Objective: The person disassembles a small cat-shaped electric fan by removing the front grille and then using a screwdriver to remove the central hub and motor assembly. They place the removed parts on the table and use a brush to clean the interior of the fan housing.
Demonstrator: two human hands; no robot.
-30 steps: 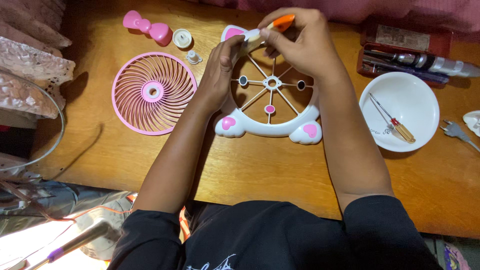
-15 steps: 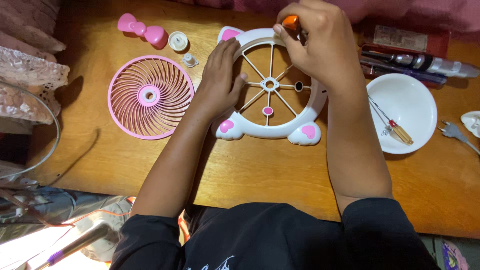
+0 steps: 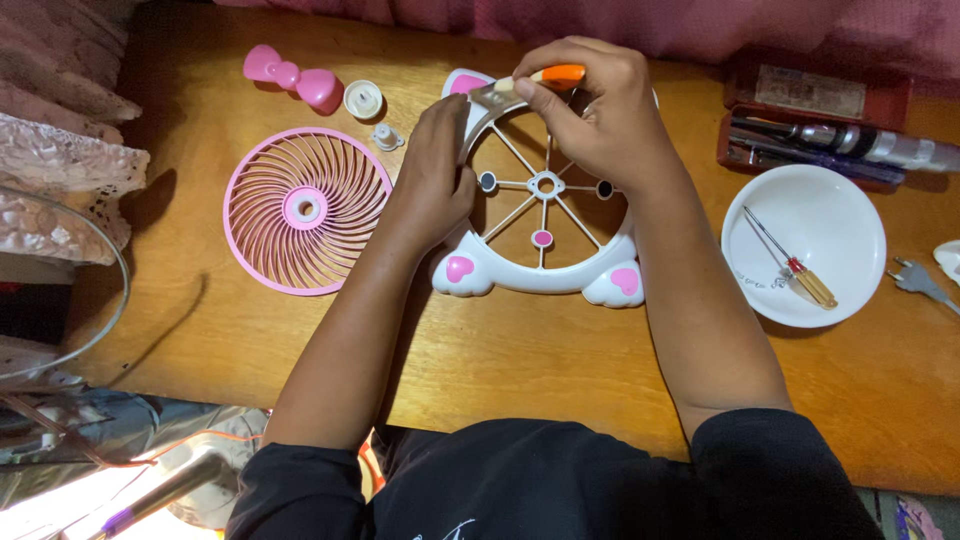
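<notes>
**A:** What do you see from the head camera?

**B:** A white fan frame (image 3: 545, 270) with pink paws lies on the table (image 3: 520, 350), near the far edge. The left hand (image 3: 435, 175) presses on the frame's left rim, its grip closed around it.

**A:** And the other hand?

**B:** The right hand (image 3: 590, 105) pinches a small tool with an orange handle (image 3: 553, 75) at the frame's top.

**A:** Anything nearby?

**B:** A pink fan grille (image 3: 307, 209) lies toward the left edge. A white bowl (image 3: 850, 215) holding a screwdriver (image 3: 790, 263) sits toward the right edge.

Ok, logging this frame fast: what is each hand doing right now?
Left hand: closed on the rim of the white round plastic fan frame with pink paws.
Right hand: closed on an orange-handled small brush at the frame's top.
</notes>
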